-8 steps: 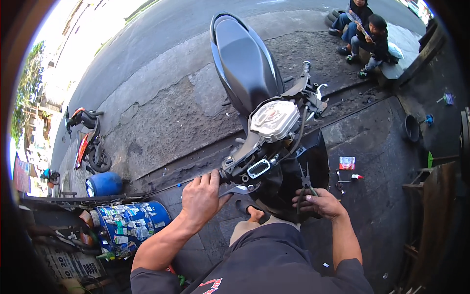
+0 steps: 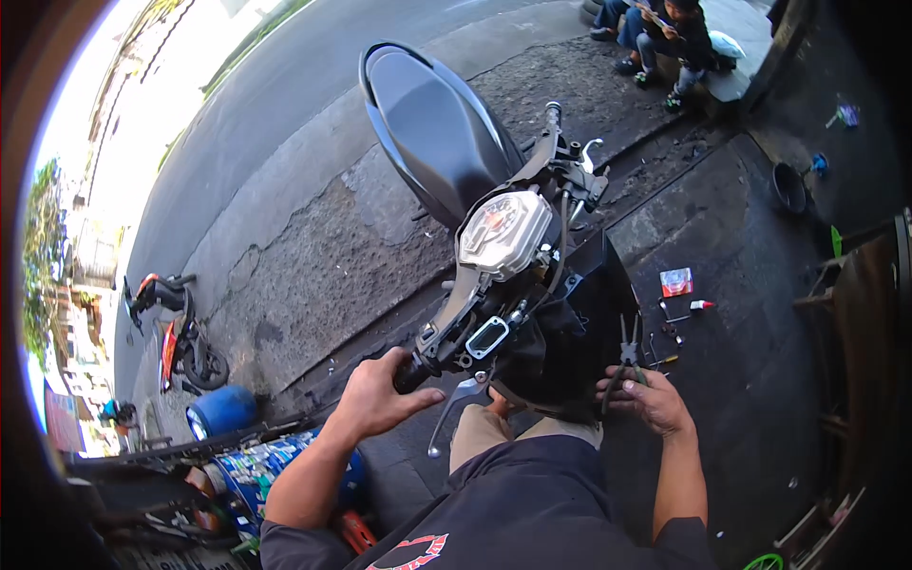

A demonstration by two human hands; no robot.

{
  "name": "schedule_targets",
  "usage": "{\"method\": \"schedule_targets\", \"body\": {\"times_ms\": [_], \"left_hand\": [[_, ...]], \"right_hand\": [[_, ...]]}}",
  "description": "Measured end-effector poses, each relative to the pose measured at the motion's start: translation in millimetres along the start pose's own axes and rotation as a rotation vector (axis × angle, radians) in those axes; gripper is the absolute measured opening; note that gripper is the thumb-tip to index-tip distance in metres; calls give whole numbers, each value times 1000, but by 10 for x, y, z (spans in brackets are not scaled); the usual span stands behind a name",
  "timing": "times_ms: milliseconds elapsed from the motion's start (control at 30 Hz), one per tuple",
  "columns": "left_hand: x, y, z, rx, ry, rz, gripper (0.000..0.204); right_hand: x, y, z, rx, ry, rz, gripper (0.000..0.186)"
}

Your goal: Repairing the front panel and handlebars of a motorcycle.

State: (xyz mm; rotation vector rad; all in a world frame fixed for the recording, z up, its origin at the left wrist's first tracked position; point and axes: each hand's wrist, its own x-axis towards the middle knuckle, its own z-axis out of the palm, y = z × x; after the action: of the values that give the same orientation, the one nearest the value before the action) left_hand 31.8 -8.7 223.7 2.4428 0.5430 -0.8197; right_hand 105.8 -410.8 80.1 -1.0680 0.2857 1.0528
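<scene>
A scooter stands before me with its handlebar (image 2: 446, 318) stripped of covers and its clear-cased speedometer (image 2: 503, 231) exposed. My left hand (image 2: 375, 397) rests around the black handlebar grip (image 2: 415, 372) at the near end, thumb stretched out toward the silver brake lever (image 2: 454, 410). The fingers' far side is partly hidden by the hand. In my right hand (image 2: 651, 399) are pliers (image 2: 629, 347), jaws pointing away from me and handles between thumb and fingers. They are beside the scooter's black front panel (image 2: 608, 294), and a gap to it is hard to judge. An open brake fluid reservoir (image 2: 487, 336) sits on the bar.
On the dark floor at right lie a red-and-white box (image 2: 676, 282), a small red-capped tube (image 2: 701, 305) and several small tools. A black bucket (image 2: 788, 187) stands beyond. Blue drums (image 2: 223, 411) and a parked red scooter (image 2: 180, 332) are at left. People (image 2: 679, 43) sit at far right.
My view has swung, shifting the scooter leftward in the picture. My left thumb has spread from the grip and lever. The pliers in my right hand have moved slightly away from the bar.
</scene>
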Motion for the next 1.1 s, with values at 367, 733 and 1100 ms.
{"method": "schedule_targets", "body": {"times_ms": [367,733,1100], "left_hand": [[898,-561,284,-1292,-1353,-14,70],[890,-477,195,-1129,-1440,-10,70],[929,-529,204,-1117,-1339,-95,34]], "right_hand": [[-814,1743,690,397,756,-282,42],[-589,3726,1718,741,1004,-187,33],[-458,5454,2366,1140,1113,-87,25]]}}
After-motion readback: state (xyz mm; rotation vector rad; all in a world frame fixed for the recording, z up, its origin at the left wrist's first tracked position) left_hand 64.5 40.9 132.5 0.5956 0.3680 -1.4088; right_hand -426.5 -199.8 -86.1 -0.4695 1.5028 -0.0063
